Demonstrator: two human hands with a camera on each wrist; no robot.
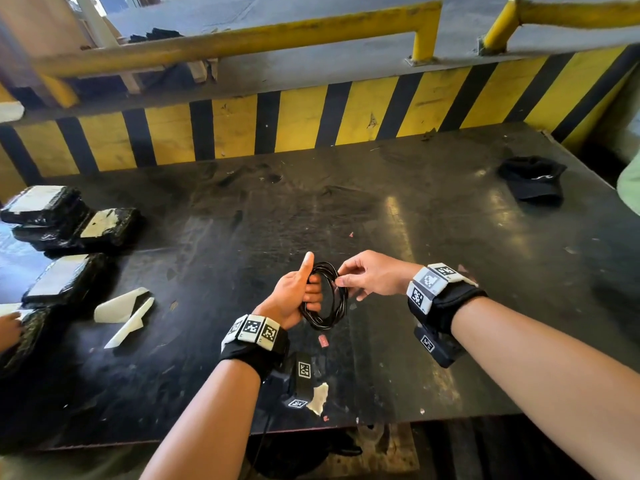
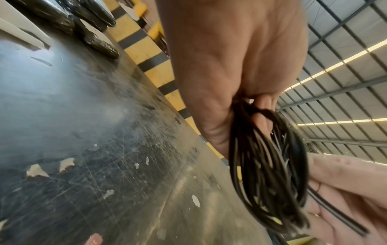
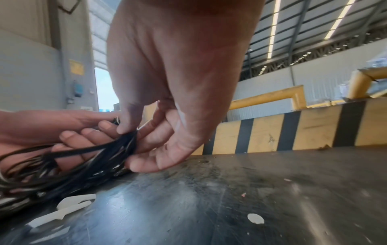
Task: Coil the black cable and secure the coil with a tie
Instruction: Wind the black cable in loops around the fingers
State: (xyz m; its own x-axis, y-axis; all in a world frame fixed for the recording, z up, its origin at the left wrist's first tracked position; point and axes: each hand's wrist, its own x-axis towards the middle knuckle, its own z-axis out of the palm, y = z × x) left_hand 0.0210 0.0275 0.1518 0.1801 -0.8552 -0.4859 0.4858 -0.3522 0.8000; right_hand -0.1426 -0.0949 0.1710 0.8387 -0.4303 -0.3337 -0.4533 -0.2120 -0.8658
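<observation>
A black cable coil [image 1: 325, 299] of several loops hangs just above the dark table [image 1: 450, 237] at front centre. My left hand [image 1: 298, 296] grips the coil's left side, fingers curled through the loops and thumb sticking up. My right hand [image 1: 367, 277] pinches the coil's upper right side between thumb and forefinger. In the left wrist view the coil [image 2: 270, 174] hangs from my left hand [image 2: 230, 66]. The right wrist view shows my right hand [image 3: 134, 131] pinching the bundled strands [image 3: 117, 154], the other fingers relaxed. I cannot make out a tie.
Black wrapped packets with white labels [image 1: 69, 220] are stacked at the table's left edge. White paper scraps [image 1: 124, 313] lie left of my hands. A black cap [image 1: 531, 180] sits at far right. A yellow-and-black striped barrier [image 1: 311, 119] bounds the back. Another person's hand [image 1: 8, 329] shows at left.
</observation>
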